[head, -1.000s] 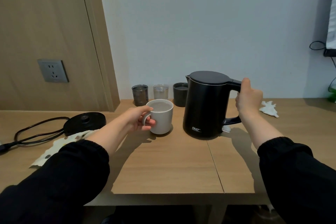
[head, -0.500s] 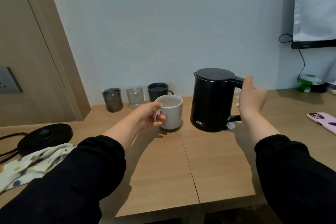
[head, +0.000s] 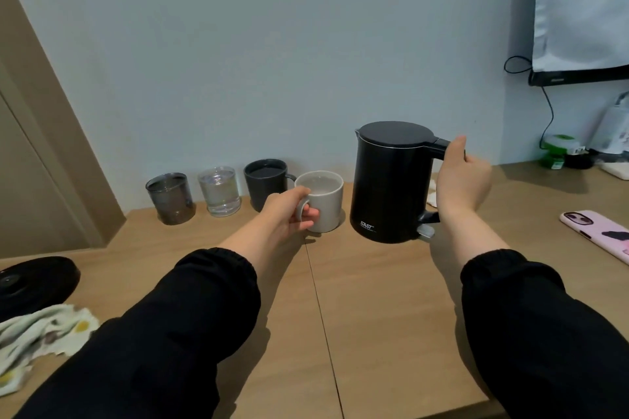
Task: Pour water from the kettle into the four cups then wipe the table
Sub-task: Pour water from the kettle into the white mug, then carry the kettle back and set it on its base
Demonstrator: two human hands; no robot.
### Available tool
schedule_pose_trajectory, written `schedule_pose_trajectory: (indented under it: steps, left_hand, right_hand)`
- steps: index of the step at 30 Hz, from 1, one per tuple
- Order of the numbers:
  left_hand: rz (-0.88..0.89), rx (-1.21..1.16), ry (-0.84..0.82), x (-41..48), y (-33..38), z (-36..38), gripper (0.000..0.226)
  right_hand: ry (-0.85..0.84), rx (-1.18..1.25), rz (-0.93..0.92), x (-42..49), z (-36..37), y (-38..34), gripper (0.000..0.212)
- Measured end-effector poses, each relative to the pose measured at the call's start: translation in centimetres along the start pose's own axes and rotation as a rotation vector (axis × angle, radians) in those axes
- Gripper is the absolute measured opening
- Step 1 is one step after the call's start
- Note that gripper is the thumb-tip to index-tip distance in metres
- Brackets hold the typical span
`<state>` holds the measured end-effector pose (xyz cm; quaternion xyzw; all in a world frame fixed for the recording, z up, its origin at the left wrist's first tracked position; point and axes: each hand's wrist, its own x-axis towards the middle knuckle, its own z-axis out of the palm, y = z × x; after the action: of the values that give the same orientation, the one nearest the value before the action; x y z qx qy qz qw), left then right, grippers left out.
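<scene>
My right hand (head: 459, 180) grips the handle of the black kettle (head: 391, 184), which stands upright with its lid closed. My left hand (head: 289, 211) holds the handle of a white mug (head: 323, 201) with water in it, just left of the kettle. Behind it along the wall stand a dark mug (head: 267, 182), a clear glass (head: 219, 190) with water and a smoky grey cup (head: 170, 197). A patterned cloth (head: 37, 337) lies crumpled at the table's left edge.
The kettle's black base (head: 34, 282) sits at the far left next to the cloth. A pink phone (head: 599, 231) lies at the right, a crumpled white tissue (head: 432, 194) behind the kettle. Small items (head: 558, 150) and a cable stand at the back right. The wooden table (head: 374, 316) has a seam down its middle.
The view has swung to the right and closer. The white mug has moved back towards the row of cups, and the kettle has shifted a little to the right with my hand.
</scene>
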<state>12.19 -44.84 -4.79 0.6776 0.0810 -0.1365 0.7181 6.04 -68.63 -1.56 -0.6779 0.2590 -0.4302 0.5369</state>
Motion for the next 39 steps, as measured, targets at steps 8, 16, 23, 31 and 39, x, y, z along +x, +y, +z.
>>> schedule_pose_trajectory:
  steps: [8,16,23,31,39]
  left_hand:
    - [0.023,-0.006,0.038,2.8,0.5,1.8,0.025]
    - [0.026,0.0,0.029,5.1,1.0,3.2,0.031]
    - [0.042,0.069,0.032,6.4,1.7,3.6,0.033]
    - [0.108,0.108,0.151,7.1,1.7,5.0,0.033]
    - [0.196,0.242,0.275,5.0,0.1,5.9,0.027]
  right_hand:
    - [0.0,-0.002,-0.028,0.4,0.1,0.4,0.058]
    - [-0.007,0.003,-0.047,0.7,0.2,0.5,0.058]
    - [-0.01,-0.004,-0.057,0.8,0.2,0.8,0.058]
    - [-0.002,0.016,-0.059,0.8,0.3,0.8,0.058]
    - [-0.019,0.029,-0.057,1.1,0.2,0.8,0.056]
